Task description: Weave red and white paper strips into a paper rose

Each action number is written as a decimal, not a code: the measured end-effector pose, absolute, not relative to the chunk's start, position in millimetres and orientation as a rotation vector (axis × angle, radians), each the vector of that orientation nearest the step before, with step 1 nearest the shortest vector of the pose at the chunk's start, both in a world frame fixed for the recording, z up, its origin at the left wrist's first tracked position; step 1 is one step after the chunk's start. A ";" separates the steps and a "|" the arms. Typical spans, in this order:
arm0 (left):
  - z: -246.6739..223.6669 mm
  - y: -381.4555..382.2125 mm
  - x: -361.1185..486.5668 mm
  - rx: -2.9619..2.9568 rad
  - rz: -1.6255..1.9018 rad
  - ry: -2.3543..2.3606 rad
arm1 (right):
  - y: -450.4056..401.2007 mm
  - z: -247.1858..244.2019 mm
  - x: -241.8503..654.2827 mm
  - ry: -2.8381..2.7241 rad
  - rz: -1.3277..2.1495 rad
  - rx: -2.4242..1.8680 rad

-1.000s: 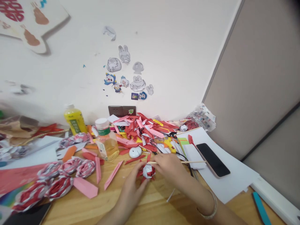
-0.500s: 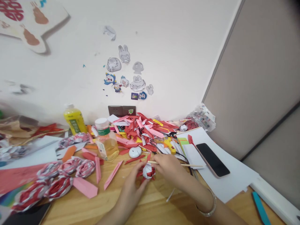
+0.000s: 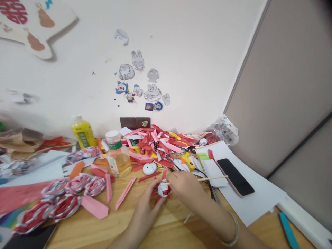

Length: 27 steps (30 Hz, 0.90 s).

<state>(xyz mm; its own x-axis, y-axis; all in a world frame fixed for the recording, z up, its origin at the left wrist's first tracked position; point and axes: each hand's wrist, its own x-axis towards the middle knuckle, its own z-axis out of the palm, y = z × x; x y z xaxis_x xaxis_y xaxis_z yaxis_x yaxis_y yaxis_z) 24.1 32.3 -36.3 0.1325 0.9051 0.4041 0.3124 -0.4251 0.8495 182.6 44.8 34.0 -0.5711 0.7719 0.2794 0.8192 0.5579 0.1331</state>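
Observation:
Between my hands is a small red and white folded-paper flower (image 3: 163, 190), standing just above or on the wooden table. My left hand (image 3: 147, 197) curls round its left side, thumb and fingers closed on it. My right hand (image 3: 181, 185) grips a thin wooden stick (image 3: 213, 178), whose tip lies against the white part of the flower while its other end points right. A white earbud case (image 3: 149, 168) sits just behind the flower. Pink folded strips (image 3: 125, 193) lie to the left of my left hand.
Several twisted paper rosettes (image 3: 66, 205) lie at the left. A drink bottle (image 3: 116, 155) and a yellow bottle (image 3: 83, 133) stand behind. Heaped paper strips (image 3: 160, 143) line the wall. A yellow glue gun (image 3: 188, 162) and a phone (image 3: 235, 177) are at the right.
My right hand has shifted slightly, and the stick's far end now reaches farther right and higher. Its tip lies lower on the flower. My left hand keeps its place.

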 end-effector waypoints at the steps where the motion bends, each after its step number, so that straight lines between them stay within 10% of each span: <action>1: -35.2 32.3 24.3 1.826 1.294 1.169 | 43.5 34.2 181.1 -2.611 -0.412 -1.325; 8: -34.8 32.4 24.2 1.840 1.311 1.193 | 37.8 40.5 175.5 -2.643 -0.381 -1.318; 20: -36.0 28.0 25.0 1.792 1.260 1.034 | 55.6 46.8 201.5 -2.150 0.763 -1.383; 27: -38.4 30.1 26.9 1.677 1.242 1.042 | 53.5 45.7 202.9 -2.081 0.631 -1.347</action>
<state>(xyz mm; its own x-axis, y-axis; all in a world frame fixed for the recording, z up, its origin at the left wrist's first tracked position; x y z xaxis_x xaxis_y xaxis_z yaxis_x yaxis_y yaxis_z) 26.9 30.1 -38.4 0.1832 0.9281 0.3240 0.1576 -0.3531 0.9222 202.9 53.5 45.7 -0.3258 0.9218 0.2099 0.6499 0.3796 -0.6584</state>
